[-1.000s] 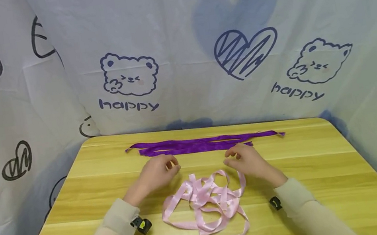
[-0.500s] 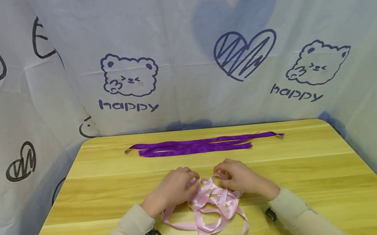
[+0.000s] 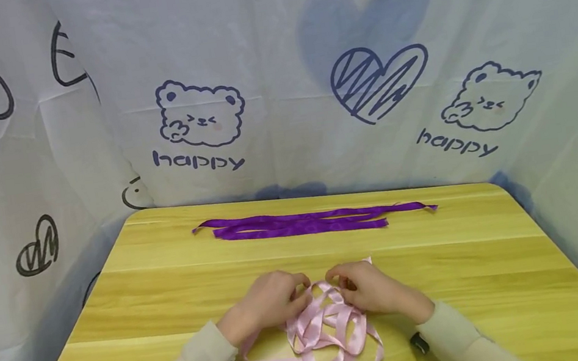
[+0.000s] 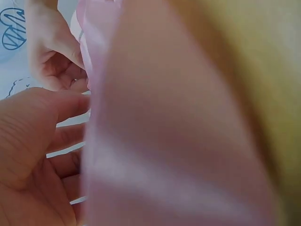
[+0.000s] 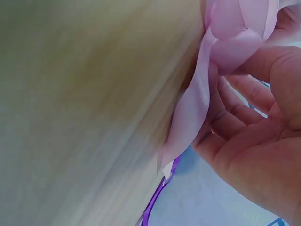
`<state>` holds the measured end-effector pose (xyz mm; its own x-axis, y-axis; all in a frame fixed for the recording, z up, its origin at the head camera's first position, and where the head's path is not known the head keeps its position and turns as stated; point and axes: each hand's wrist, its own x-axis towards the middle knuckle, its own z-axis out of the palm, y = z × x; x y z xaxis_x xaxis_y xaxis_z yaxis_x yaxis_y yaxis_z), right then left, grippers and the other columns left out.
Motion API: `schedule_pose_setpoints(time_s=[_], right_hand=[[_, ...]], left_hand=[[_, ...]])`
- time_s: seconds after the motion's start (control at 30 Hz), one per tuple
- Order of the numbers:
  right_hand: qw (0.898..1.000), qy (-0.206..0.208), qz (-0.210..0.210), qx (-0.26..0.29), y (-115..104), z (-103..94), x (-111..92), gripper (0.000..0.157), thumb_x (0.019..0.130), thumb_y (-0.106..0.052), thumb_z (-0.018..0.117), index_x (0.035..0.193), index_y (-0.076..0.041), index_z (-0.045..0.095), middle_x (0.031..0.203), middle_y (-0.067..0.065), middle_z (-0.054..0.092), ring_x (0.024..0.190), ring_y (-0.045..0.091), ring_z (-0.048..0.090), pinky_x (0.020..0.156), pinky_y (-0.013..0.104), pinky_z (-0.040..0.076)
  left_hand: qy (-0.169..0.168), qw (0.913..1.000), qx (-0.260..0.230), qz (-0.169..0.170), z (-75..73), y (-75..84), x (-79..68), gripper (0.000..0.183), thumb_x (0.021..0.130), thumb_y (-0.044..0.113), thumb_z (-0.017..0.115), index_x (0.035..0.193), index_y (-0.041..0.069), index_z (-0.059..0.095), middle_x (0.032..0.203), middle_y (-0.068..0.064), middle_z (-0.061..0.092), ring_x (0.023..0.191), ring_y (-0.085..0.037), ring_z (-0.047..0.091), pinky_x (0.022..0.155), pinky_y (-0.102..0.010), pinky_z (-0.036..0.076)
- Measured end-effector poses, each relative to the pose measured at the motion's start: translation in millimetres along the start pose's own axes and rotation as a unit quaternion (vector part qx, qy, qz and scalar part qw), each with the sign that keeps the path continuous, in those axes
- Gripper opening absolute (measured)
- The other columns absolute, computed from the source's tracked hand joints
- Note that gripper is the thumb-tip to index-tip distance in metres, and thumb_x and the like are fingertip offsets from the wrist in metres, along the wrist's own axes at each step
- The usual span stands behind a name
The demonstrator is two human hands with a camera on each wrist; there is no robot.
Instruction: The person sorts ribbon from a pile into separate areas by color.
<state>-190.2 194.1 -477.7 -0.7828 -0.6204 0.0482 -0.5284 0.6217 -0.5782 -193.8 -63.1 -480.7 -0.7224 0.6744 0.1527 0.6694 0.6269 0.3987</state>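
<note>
A tangled heap of pink satin ribbon (image 3: 310, 333) lies near the front of the table, with loops and loose ends spread about it. My left hand (image 3: 272, 299) pinches the heap's far left side between thumb and curled fingers. Opposite it, my right hand (image 3: 373, 286) grips the far right side, its fingers bent behind the ribbon. A broad pink ribbon strip (image 4: 164, 141) fills much of the left wrist view and covers the left fingertips. In the right wrist view a ribbon tail (image 5: 190, 113) hangs beside the right fingers.
Several purple ribbons (image 3: 295, 227) lie stretched side by side along the back of the wooden table (image 3: 145, 299). A printed cloth (image 3: 295, 142) stands behind and on both sides of it.
Both hands have come down from beside the purple ribbons onto the pink heap, closer together. The pink heap has shifted slightly towards the person and bunched up. The purple ribbons have stayed put.
</note>
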Motion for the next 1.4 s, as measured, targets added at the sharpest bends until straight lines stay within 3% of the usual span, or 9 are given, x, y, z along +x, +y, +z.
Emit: schedule_pose_setpoints(time_s=[0.33, 0.5, 0.63, 0.8, 0.97, 1.13, 1.23, 1.4], right_hand=[[0.997, -0.037, 0.013, 0.073, -6, 1.4, -5, 0.032, 0.088, 0.002, 0.064, 0.118, -0.002, 0.074, 0.073, -0.005, 0.062, 0.060, -0.001, 0.049, 0.058, 0.019, 0.046], [0.998, -0.028, 0.003, 0.060, -8, 3.2, -4, 0.029, 0.095, -0.009, 0.070, 0.122, -0.002, 0.072, 0.072, -0.007, 0.059, 0.060, -0.002, 0.047, 0.058, 0.019, 0.045], [0.999, -0.017, -0.009, 0.048, -9, 4.4, -2, 0.033, 0.099, -0.022, 0.074, 0.125, -0.003, 0.071, 0.069, -0.009, 0.056, 0.058, -0.003, 0.044, 0.056, 0.019, 0.042], [0.998, -0.005, -0.016, 0.056, -11, 3.8, -1, 0.014, 0.098, -0.016, 0.071, 0.108, -0.008, 0.077, 0.068, -0.008, 0.057, 0.060, -0.002, 0.046, 0.057, 0.019, 0.042], [0.998, 0.016, -0.018, 0.056, -12, 2.5, 0, 0.008, 0.097, -0.011, 0.069, 0.098, -0.012, 0.077, 0.074, -0.007, 0.060, 0.065, 0.000, 0.050, 0.061, 0.021, 0.046], [0.996, 0.050, -0.018, 0.073, -14, 1.6, 1, 0.007, 0.095, -0.010, 0.070, 0.095, -0.015, 0.075, 0.086, -0.005, 0.066, 0.077, 0.007, 0.059, 0.070, 0.024, 0.054], [0.995, 0.059, -0.009, 0.086, -16, 0.9, 2, 0.005, 0.095, -0.012, 0.070, 0.093, -0.016, 0.072, 0.087, -0.006, 0.068, 0.078, 0.010, 0.061, 0.070, 0.025, 0.054], [0.992, 0.058, 0.012, 0.110, -16, -0.4, 1, 0.005, 0.096, -0.017, 0.070, 0.093, -0.013, 0.070, 0.086, -0.005, 0.069, 0.069, 0.012, 0.060, 0.060, 0.024, 0.051]], left_hand=[[-0.032, 0.9992, -0.023, 0.003, 1.8, 2.6, -5.1, 0.013, 0.097, 0.024, 0.073, 0.103, 0.013, 0.076, 0.063, 0.012, 0.056, 0.056, -0.001, 0.045, 0.056, -0.021, 0.041], [-0.035, 0.9988, -0.033, 0.009, 2.0, 3.7, -5.0, 0.006, 0.097, 0.018, 0.072, 0.096, 0.013, 0.076, 0.064, 0.012, 0.056, 0.057, 0.000, 0.044, 0.056, -0.021, 0.040], [-0.026, 0.9987, -0.042, 0.008, 3.1, 4.5, -3.6, 0.009, 0.094, 0.012, 0.069, 0.099, 0.012, 0.076, 0.073, 0.008, 0.062, 0.062, -0.003, 0.048, 0.060, -0.022, 0.043], [-0.013, 0.9973, -0.072, 0.002, 2.5, 6.6, -1.3, 0.015, 0.094, 0.010, 0.062, 0.098, 0.014, 0.076, 0.084, 0.004, 0.071, 0.071, -0.005, 0.057, 0.069, -0.024, 0.051], [-0.003, 0.9898, -0.141, -0.020, 2.0, 7.7, 1.1, 0.022, 0.100, 0.010, 0.051, 0.095, 0.014, 0.072, 0.078, 0.005, 0.065, 0.070, -0.006, 0.056, 0.069, -0.025, 0.050], [0.007, 0.9787, -0.195, -0.065, 1.2, 11.7, 3.2, 0.028, 0.108, 0.016, 0.044, 0.088, 0.016, 0.065, 0.072, 0.007, 0.056, 0.069, -0.007, 0.054, 0.068, -0.026, 0.047], [0.005, 0.9734, -0.216, -0.075, -0.1, 13.7, 4.2, 0.027, 0.109, 0.023, 0.049, 0.087, 0.016, 0.065, 0.070, 0.008, 0.053, 0.066, -0.006, 0.051, 0.065, -0.025, 0.045], [0.000, 0.9697, -0.236, -0.063, -4.4, 13.6, 4.9, 0.018, 0.105, 0.024, 0.060, 0.092, 0.016, 0.070, 0.070, 0.009, 0.054, 0.064, -0.004, 0.049, 0.061, -0.023, 0.044]])
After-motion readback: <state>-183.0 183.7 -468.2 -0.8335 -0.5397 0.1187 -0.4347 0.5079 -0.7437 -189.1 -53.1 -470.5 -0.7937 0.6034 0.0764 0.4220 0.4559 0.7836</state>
